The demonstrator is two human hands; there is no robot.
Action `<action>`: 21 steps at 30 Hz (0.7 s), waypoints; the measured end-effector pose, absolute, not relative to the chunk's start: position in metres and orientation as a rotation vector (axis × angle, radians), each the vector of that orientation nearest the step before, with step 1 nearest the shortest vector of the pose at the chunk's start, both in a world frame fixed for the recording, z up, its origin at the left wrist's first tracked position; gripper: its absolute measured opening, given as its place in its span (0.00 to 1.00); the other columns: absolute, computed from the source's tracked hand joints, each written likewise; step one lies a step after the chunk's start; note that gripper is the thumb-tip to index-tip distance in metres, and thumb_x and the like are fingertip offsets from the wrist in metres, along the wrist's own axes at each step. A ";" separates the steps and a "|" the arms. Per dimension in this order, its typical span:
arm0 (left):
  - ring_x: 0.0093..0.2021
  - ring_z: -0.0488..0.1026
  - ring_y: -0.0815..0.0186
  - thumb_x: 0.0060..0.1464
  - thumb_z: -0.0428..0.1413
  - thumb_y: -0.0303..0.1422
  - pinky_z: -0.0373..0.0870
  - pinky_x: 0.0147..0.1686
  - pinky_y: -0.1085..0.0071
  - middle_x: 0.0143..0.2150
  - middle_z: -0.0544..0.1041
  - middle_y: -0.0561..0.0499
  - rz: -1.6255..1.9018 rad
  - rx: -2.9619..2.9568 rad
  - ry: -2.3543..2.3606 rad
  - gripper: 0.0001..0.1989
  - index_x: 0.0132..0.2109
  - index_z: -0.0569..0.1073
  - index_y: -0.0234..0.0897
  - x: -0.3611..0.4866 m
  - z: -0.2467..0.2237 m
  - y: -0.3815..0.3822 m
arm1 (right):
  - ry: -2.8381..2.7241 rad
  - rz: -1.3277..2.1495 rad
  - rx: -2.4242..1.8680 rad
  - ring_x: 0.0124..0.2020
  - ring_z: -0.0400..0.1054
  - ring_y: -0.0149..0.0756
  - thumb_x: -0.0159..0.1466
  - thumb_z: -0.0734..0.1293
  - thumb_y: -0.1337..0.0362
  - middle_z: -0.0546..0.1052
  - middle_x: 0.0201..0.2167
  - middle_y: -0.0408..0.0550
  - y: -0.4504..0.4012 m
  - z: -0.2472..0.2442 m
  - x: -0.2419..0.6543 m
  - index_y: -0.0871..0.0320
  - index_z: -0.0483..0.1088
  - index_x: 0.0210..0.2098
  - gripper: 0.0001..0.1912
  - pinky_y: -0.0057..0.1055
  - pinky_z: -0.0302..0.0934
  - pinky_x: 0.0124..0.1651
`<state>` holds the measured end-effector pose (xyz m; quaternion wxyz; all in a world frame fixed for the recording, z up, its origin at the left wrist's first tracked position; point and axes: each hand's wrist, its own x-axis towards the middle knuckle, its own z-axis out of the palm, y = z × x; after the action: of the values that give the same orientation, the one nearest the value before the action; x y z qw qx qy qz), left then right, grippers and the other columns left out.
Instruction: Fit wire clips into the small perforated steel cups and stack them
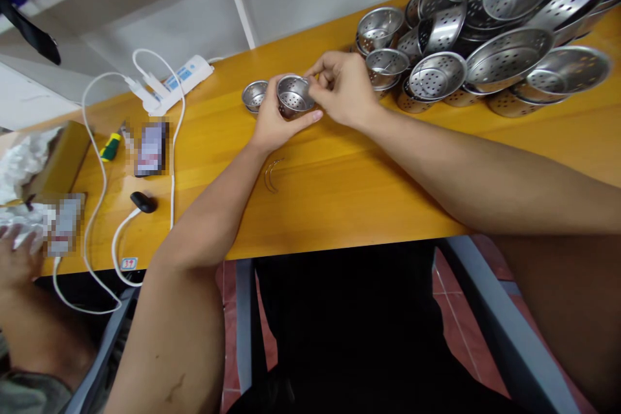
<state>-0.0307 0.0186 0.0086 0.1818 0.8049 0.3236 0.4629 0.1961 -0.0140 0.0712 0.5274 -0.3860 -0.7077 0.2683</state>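
Observation:
My left hand (275, 118) is wrapped round a small perforated metal cup (295, 96), whose open top faces up. At the cup's right rim, my right hand (342, 87) has its thumb and fingers pinched together; what is between them is too small to make out. A second small metal cup (254, 97) stands just left of my left hand. Two thin curved wires (272, 176) lie on the yellow tabletop (330, 200) nearer to me.
Many perforated metal cups (436, 76) are stacked at the right. Leftward are a white power strip (187, 83), cables, a phone (152, 149), a green-yellow tool (110, 147) and a black plug-like object (143, 202). Another person's hand (19, 255) rests at the far left.

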 end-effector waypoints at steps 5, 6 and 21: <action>0.70 0.85 0.48 0.51 0.72 0.79 0.79 0.78 0.45 0.67 0.81 0.45 1.310 2.267 0.931 0.56 0.72 0.68 0.51 -0.031 0.006 0.020 | -1.679 0.650 -0.937 0.30 0.66 0.47 0.66 0.86 0.41 0.74 0.24 0.42 -0.015 0.072 0.196 0.40 0.78 0.36 0.19 0.49 0.64 0.37; 0.70 0.86 0.48 0.51 0.72 0.79 0.80 0.77 0.45 0.67 0.81 0.44 1.315 2.263 0.929 0.56 0.72 0.68 0.51 -0.030 0.007 0.020 | -1.681 0.649 -0.940 0.30 0.65 0.47 0.66 0.86 0.40 0.75 0.24 0.42 -0.015 0.072 0.196 0.40 0.79 0.36 0.19 0.49 0.64 0.37; 0.65 0.89 0.52 0.58 0.70 0.76 0.86 0.73 0.47 0.64 0.84 0.46 1.314 2.190 0.813 0.49 0.71 0.72 0.49 -0.031 0.004 0.022 | -1.712 0.767 -0.834 0.35 0.73 0.47 0.68 0.87 0.39 0.82 0.32 0.46 -0.019 0.089 0.200 0.44 0.81 0.37 0.21 0.46 0.68 0.38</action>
<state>-0.0306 0.0225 0.0040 0.2287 0.7955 0.2951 0.4772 0.2001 -0.0187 0.0887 0.5179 -0.3477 -0.7133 0.3196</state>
